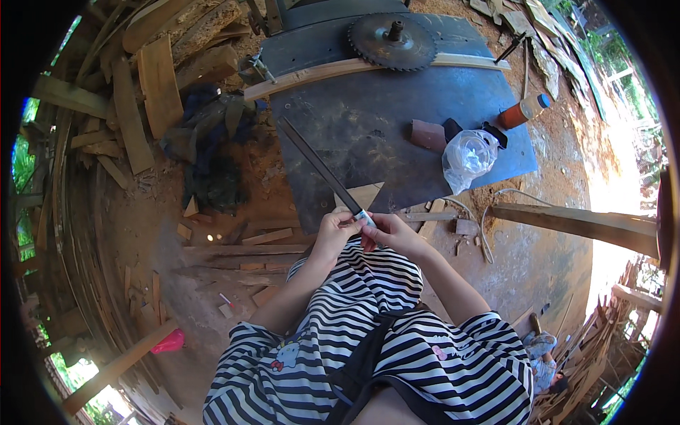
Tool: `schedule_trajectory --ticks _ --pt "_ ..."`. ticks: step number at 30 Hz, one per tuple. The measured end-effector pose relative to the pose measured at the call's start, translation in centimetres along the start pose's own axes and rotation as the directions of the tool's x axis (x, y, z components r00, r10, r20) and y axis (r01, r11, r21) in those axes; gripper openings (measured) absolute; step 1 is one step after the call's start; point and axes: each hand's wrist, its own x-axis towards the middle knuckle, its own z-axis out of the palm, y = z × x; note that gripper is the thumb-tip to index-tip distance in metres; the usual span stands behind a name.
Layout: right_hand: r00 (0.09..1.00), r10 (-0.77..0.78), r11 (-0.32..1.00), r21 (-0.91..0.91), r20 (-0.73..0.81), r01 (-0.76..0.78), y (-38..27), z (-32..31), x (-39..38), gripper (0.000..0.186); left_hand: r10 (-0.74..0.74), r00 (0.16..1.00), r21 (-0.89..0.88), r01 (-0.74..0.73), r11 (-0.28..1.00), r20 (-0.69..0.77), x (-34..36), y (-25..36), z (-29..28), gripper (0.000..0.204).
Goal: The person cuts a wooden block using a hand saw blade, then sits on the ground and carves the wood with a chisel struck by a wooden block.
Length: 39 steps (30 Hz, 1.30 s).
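A long, thin, dark file (316, 164) points up and to the left over the near edge of the black metal table. Around its near end is a white and teal label or sleeve (365, 218). My left hand (338, 230) pinches the file beside this label. On the other side of the label, my right hand (388, 234) grips the near end with thumb and fingers. Under the file, a triangular piece of light wood (368, 193) lies at the table edge. The tip of the file is above the table's left side.
At the back of the metal table (333, 106) lies a round toothed saw blade (418, 42), by a long wooden strip (304, 76). To the right are a sandpaper piece (428, 134), a clear plastic bag (469, 157) and an orange-filled bottle (523, 112). A wooden beam (574, 225) juts in from the right.
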Motion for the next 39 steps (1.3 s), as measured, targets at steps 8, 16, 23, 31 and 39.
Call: schedule_trajectory --ticks 8,16,23,31,39 --pt "0.994 0.108 0.976 0.195 -0.03 -0.1 0.4 -1.9 -1.3 0.027 -0.188 0.952 -0.132 0.224 0.966 0.242 2.4 0.7 2.0 0.025" --pt "0.799 -0.267 0.752 -0.635 -0.539 -0.177 4.9 -4.1 -1.3 0.017 0.668 0.708 0.841 -0.203 0.502 -0.228 5.7 -3.6 0.9 0.022" --pt "0.786 -0.301 0.48 -0.798 -0.541 -0.365 6.4 -5.0 -1.3 0.021 0.673 0.687 0.948 0.076 0.309 -0.274 10.8 -6.5 2.5 0.025" --pt "0.749 -0.316 0.414 -0.795 -0.582 -0.443 7.0 -5.1 -1.5 0.024 0.711 0.703 0.988 -0.085 0.127 -0.031 16.1 -4.5 -0.2 0.021" --pt "0.775 -0.29 0.34 -0.818 -0.561 -0.464 6.8 -5.6 -1.6 0.021 0.683 0.73 0.976 -0.122 0.18 -0.034 16.1 -4.4 -0.3 0.02"
